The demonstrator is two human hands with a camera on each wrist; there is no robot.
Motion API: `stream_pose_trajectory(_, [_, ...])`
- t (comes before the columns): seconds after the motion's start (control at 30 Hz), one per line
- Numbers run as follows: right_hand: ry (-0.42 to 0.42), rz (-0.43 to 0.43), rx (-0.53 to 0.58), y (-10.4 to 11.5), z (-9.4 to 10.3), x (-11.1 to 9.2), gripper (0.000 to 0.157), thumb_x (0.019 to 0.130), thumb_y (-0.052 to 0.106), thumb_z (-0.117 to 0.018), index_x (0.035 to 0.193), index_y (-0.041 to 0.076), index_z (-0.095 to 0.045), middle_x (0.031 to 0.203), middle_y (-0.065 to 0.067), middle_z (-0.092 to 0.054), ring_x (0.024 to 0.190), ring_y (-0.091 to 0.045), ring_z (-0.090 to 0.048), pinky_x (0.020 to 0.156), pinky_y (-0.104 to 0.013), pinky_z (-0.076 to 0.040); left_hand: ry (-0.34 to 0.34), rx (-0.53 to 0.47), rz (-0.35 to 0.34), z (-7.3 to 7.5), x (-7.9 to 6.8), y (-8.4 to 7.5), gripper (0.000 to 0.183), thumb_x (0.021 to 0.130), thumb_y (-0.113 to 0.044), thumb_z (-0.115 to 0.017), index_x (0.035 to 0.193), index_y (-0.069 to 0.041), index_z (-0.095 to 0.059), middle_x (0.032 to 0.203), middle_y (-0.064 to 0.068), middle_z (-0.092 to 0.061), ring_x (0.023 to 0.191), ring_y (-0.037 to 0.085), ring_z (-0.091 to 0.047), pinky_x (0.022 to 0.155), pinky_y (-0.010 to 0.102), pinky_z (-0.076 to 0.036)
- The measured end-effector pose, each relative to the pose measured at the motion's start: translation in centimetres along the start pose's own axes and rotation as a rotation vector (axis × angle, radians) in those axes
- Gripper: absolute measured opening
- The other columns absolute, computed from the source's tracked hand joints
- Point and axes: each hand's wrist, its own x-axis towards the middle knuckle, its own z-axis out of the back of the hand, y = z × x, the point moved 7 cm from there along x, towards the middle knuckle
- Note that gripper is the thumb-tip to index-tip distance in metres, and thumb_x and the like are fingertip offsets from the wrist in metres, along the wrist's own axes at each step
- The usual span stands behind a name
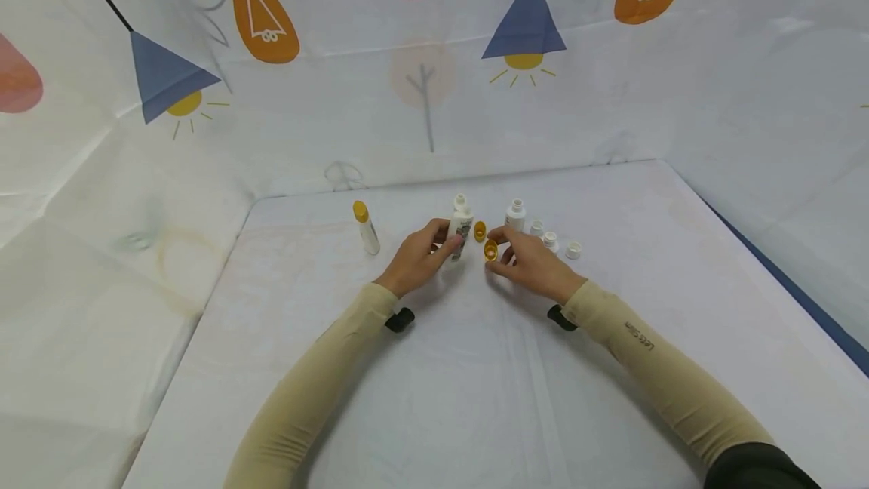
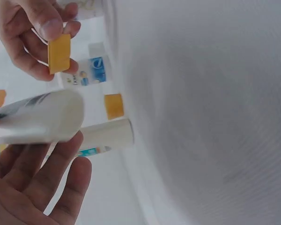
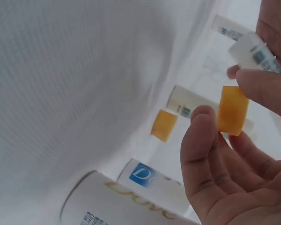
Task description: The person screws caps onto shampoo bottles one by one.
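Fingers (image 3: pixel 199 145) bent, RH (image 1: pixel 532 266) pinching ylw cap (image 3: pixel 232 111)

Table (image 1: pixel 468 398): white; we read hours from its middle.
Capped bottle (image 1: pixel 370 236): stands at ten.
Teal-label bottle (image 2: pixel 110 133): twelve.
Yellow cap (image 1: pixel 480 231): also twelve.
Second bottle (image 1: pixel 516 216): at one.
Third bottle (image 1: pixel 551 241): between one and two.
White cap (image 1: pixel 573 250): at two.

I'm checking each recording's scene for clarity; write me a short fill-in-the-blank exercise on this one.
The left hand holds a white ____.
The right hand pinches a yellow ____.
A capped bottle stands on the ____ side of both hands.
In the head view, the yellow caps number ____.

Missing words: bottle; cap; left; three.
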Motion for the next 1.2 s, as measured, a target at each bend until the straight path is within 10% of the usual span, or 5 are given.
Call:
stream_pose_trajectory(0.4, [-0.050, 0.175, -0.079, 1.3, 1.5, -0.6, 0.053, 0.092, 0.019, -0.079, 0.139, 0.006, -0.059, 0.118, -0.007, -0.062, 0.081, -0.013, -0.064, 0.071, -0.030, -0.055, -0.034, 0.001, -0.017, 0.6, -0.9, -0.8, 0.047, 0.105, -0.049, -0.052, 0.141, -0.019, -0.056, 0.121, -0.004, -0.063, 0.086, 0.013, -0.059, 0.074, 0.034, -0.051])
stream_pose_trajectory(1.2, [-0.182, 0.310, -0.039, 2.8, 3.3, -0.8, 0.050, 0.086, 0.028, -0.083, 0.132, 0.016, -0.065, 0.120, 0.006, -0.065, 0.085, -0.013, -0.058, 0.069, -0.042, -0.050, 0.070, 0.184, -0.025, 0.1, -2.2, -0.4, 0.042, 0.104, -0.046, -0.056, 0.139, -0.023, -0.061, 0.126, -0.003, -0.065, 0.103, 0.011, -0.063, 0.088, 0.036, -0.052])
